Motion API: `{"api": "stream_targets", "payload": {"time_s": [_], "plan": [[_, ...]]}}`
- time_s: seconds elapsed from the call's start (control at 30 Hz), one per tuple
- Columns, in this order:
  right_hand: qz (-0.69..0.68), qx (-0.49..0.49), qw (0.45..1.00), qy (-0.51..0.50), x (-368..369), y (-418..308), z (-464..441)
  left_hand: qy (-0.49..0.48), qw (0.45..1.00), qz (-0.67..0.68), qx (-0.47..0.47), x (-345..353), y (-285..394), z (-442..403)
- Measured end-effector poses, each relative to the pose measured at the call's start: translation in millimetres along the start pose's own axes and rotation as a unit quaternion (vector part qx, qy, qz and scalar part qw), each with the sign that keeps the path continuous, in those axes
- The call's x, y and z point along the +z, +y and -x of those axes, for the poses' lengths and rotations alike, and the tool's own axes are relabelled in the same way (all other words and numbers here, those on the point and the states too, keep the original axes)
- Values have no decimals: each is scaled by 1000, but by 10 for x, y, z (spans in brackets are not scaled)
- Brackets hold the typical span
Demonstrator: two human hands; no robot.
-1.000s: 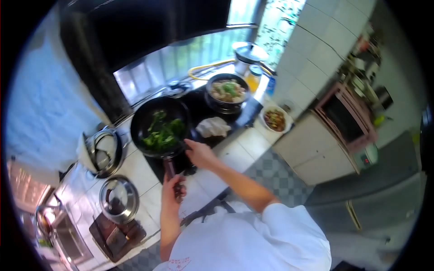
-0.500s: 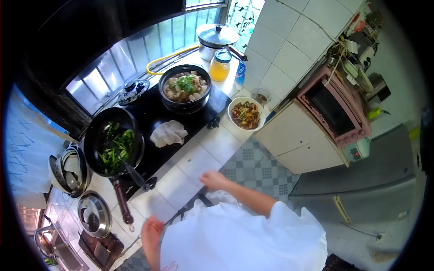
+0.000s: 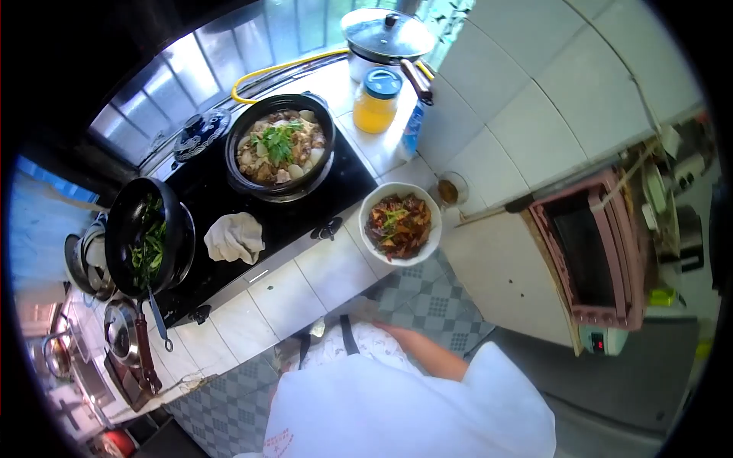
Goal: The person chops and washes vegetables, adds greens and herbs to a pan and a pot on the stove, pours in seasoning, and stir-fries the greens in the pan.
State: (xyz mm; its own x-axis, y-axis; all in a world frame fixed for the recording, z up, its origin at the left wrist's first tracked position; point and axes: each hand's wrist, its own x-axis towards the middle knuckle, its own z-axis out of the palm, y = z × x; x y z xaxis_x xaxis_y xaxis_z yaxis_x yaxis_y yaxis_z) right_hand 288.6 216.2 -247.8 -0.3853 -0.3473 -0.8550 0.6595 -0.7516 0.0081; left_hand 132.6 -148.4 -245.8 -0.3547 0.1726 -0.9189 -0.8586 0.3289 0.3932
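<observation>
My right forearm (image 3: 431,353) reaches from the white sleeve toward the counter's front edge; the hand at its end is smeared, so its fingers cannot be made out. My left hand is out of sight beside the white shirt. Nearest the right arm is a white bowl (image 3: 437,238) of dark sliced food with green garnish, at the counter corner. On the black stove (image 3: 200,183) stand a clay pot (image 3: 237,177) of stew topped with herbs and a wok (image 3: 120,198) of leafy greens with a spatula (image 3: 158,317) in it. A crumpled white cloth (image 3: 235,238) lies between them.
A yellow jar (image 3: 374,111) and a glass-lidded saucepan (image 3: 388,40) stand by the window. A small glass (image 3: 450,191) is beside the bowl. At right, a pink toaster oven (image 3: 592,256) sits on a cabinet (image 3: 508,267). A metal lid (image 3: 121,332) lies near the wok handle.
The view has shifted toward the right and closer to the bowl. My left hand has dropped out of sight. My right hand, clear before, is now blurred near the counter edge.
</observation>
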Motion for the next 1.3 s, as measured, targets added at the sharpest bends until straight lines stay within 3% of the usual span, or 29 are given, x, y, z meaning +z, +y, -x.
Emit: {"api": "stream_targets", "payload": {"time_s": [0.1,0.17,0.2,0.3,0.53,0.57,0.7,0.77,0.8,0.87,0.9,1.0,1.07,1.1,1.13,1.17,1.2,1.3], "plan": [[5,15,1000,8,-15,-133,71,16,1000,9,10,185,-13,64],[65,-23,982,176,-69,-140,84,21,1000,12,14,274,-50,61],[78,-18,982,171,-166,-102,19,22,1000,13,15,315,-55,80],[373,-62,914,148,-612,92,-342,22,1000,13,17,422,-53,119],[518,-59,840,149,-193,-58,-135,-9,1000,-2,15,632,-71,130],[512,-26,851,112,-198,-104,-47,-13,1000,-4,14,655,-69,132],[544,2,829,134,145,-318,215,-38,999,-27,23,682,-41,141],[467,-34,882,60,227,-407,279,-62,996,-63,30,657,32,151],[470,-34,880,58,369,-535,413,-80,989,-121,20,644,154,188],[309,35,950,9,908,-1001,906,-110,925,-355,-80,687,635,368],[328,17,943,56,1268,-1218,1129,-108,927,-351,-80,708,819,446],[447,-202,870,-56,1646,-1539,1195,-55,956,-287,-1,836,1406,713],[392,-335,856,-37,1919,-1679,1260,-26,965,-184,184,1125,1900,1034],[416,-444,794,5,2062,-1794,1368,-22,965,-182,188,1250,2082,1142],[491,-553,670,66,2152,-1947,1442,12,961,-118,251,1373,2243,1231],[511,-588,618,102,2252,-2106,1562,46,947,-52,312,1472,2382,1300],[530,-619,563,137,2336,-2272,1675,48,946,-48,316,1536,2500,1350],[564,-669,442,198,2448,-2803,1823,102,877,-197,425,1695,2783,1406]]}}
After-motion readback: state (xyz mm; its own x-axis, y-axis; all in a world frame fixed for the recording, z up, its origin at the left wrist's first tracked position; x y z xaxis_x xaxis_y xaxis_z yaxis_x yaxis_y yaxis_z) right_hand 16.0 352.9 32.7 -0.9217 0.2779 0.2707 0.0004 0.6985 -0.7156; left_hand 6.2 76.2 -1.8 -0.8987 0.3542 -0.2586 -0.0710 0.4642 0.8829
